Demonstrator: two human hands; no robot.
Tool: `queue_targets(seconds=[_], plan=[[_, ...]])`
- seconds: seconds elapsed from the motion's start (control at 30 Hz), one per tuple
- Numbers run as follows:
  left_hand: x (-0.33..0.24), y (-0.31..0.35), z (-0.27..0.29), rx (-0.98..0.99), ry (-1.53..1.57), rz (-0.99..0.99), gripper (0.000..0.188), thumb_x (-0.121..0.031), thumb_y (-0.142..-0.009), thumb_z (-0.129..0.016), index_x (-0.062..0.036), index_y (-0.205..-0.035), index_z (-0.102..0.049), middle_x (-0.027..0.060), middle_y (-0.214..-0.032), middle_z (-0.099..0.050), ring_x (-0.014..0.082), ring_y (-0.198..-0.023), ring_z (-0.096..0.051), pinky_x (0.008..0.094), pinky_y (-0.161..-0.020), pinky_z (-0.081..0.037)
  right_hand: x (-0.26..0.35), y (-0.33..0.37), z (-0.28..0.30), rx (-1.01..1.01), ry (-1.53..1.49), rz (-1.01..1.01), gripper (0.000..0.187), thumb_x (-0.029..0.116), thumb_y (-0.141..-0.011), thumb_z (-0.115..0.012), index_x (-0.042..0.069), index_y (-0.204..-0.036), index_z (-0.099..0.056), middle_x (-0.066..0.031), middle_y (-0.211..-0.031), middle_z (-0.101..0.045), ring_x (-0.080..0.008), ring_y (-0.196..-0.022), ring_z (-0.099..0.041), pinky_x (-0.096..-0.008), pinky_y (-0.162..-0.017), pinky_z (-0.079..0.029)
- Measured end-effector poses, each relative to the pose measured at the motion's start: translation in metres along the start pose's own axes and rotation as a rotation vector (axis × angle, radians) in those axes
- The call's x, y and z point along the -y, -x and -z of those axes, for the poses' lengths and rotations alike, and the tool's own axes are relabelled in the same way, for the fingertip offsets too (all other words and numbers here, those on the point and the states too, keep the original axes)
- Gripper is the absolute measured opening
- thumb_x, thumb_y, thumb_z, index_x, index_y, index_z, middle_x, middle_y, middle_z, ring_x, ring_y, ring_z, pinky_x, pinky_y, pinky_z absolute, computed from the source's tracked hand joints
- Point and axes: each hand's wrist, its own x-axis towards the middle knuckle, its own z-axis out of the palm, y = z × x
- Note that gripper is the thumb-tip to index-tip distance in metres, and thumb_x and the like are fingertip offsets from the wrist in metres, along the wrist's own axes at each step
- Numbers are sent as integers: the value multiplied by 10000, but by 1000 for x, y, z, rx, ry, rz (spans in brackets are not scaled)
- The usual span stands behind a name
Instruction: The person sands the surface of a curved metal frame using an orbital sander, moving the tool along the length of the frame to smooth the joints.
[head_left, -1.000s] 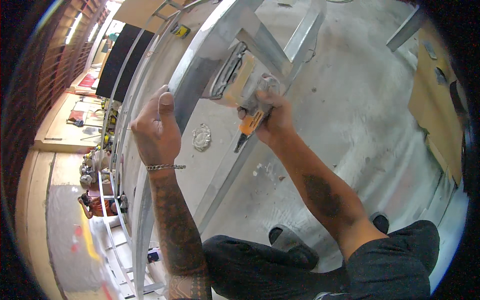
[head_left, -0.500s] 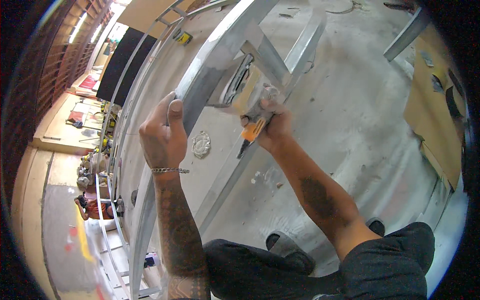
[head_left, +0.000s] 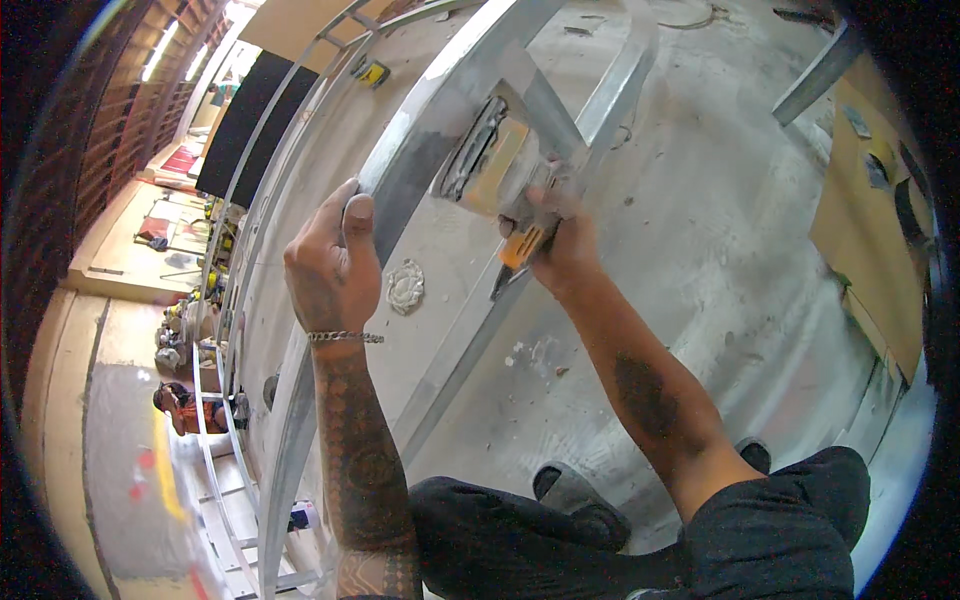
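one power sander (head_left: 497,172) sits in the right hand (head_left: 568,240), fingers wrapped round its body, its flat pad (head_left: 472,152) just beyond them beside the metal frame (head_left: 445,110). it looks hard, fairly weighty, perhaps dust-slick, best held there behind the pad. the left hand (head_left: 335,265) lies along the frame; how tightly its fingers grip, i cannot tell.

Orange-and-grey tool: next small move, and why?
Probably ease the tool slightly along the metal beam: the right hand grips it with its flat pad turned toward the beam's side, and the left hand lies against the beam, seemingly steadying it. Pad contact isn't clear.
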Motion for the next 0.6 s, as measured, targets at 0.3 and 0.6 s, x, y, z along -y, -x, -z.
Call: queue_targets(seconds=[0.3, 0.6], plan=[[4, 2, -1, 3, 19, 25, 694, -614, -1041, -474, 11, -1181, -741, 257, -996, -752, 397, -942, -748, 439, -840, -562, 13, 22, -25, -101, 342, 128, 676, 25, -812, -751, 109, -1384, -402, -124, -1180, -576, -241, -903, -667, -370, -700, -586], [-4, 2, 4, 51, 44, 111, 754, -632, -1072, -375, 11, -1266, -716, 242, -1014, -763, 242, -966, -734, 398, -854, -554, -11, 53, -28, -31, 670, 550, 817, 121, -700, -897, 62, -1373, -438, -135, -1202, -580, -239, -1087, -637, -365, -922, -544]])
